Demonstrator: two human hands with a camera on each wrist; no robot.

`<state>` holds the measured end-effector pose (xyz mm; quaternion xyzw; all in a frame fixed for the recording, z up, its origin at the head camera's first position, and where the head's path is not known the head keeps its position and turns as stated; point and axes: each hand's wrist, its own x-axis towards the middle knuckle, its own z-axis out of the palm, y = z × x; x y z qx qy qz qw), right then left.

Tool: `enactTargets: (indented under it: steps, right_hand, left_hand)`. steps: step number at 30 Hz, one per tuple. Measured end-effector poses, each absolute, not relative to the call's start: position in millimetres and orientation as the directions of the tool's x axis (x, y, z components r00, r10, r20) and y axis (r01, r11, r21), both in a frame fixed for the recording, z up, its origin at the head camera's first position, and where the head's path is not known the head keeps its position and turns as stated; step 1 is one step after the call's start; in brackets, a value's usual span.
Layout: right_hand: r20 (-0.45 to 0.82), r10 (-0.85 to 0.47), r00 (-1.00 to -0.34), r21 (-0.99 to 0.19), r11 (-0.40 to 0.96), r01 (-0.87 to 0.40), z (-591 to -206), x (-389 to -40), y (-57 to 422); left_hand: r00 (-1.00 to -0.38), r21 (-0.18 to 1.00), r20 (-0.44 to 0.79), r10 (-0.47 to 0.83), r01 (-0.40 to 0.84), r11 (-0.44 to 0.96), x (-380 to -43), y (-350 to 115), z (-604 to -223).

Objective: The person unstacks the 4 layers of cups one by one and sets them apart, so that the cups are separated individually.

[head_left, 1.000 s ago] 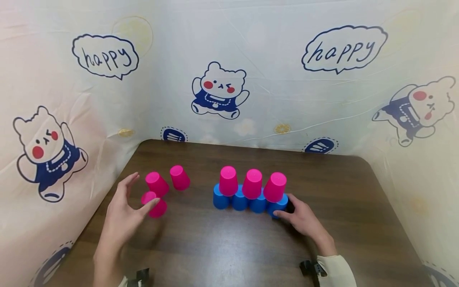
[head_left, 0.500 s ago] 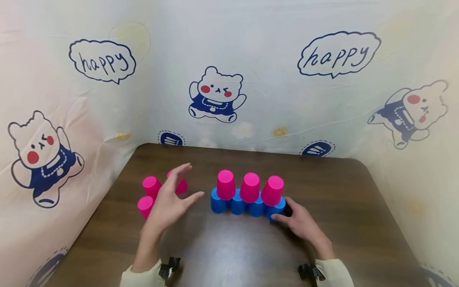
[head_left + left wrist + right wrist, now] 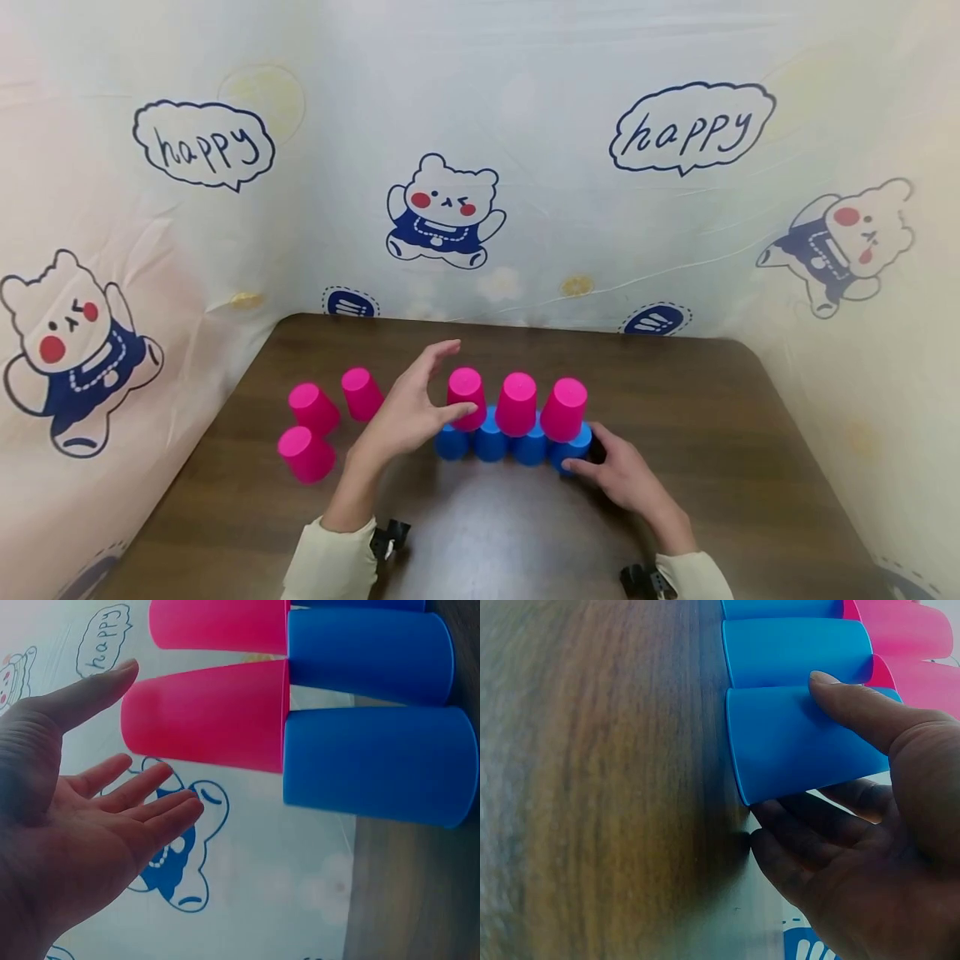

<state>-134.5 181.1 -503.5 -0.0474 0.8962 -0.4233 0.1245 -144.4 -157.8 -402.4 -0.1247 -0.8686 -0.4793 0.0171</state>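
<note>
Several blue cups stand upside down in a row, with three pink cups upside down on top of them. My right hand (image 3: 632, 477) holds the rightmost blue cup (image 3: 570, 452), thumb on its front and fingers at its far side, as the right wrist view shows on that blue cup (image 3: 802, 742). Fingers spread, my left hand (image 3: 407, 418) is at the left end, its thumb in front of the leftmost upper pink cup (image 3: 466, 385). In the left wrist view a gap shows between the left fingers and that pink cup (image 3: 206, 716).
Three more pink cups stand upside down on the left of the brown wooden table (image 3: 480, 533): a front one (image 3: 306, 454), a middle one (image 3: 312, 408) and a back one (image 3: 362, 393). A printed cloth (image 3: 555, 200) encloses the back and sides.
My left hand has moved right, from the loose pink cups to the left end of the stacked ones. The right hand stays at the rightmost blue cup. The head view has tilted slightly up.
</note>
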Motion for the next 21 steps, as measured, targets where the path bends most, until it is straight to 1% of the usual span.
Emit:
enactTargets:
  steps: [5,14,21]
  right_hand:
    - [-0.187,-0.184,-0.965,-0.777,0.629,0.031,-503.8,-135.1,179.9]
    - [-0.176,-0.179,-0.968,-0.780,0.625,0.027,-505.9,-131.9,177.9]
    - [-0.181,-0.177,-0.967,-0.775,0.631,0.030,-503.6,-132.7,177.8]
  left_hand:
    - [-0.973,0.825,0.121,0.198,0.209,0.525,-147.6,-152.3,-406.3]
    - [-0.974,0.854,0.100,0.204,0.189,0.484,-145.3,-148.4,-413.3]
    - [-0.980,0.858,0.089,0.179,0.166,0.487,-144.6,-148.0,-415.3]
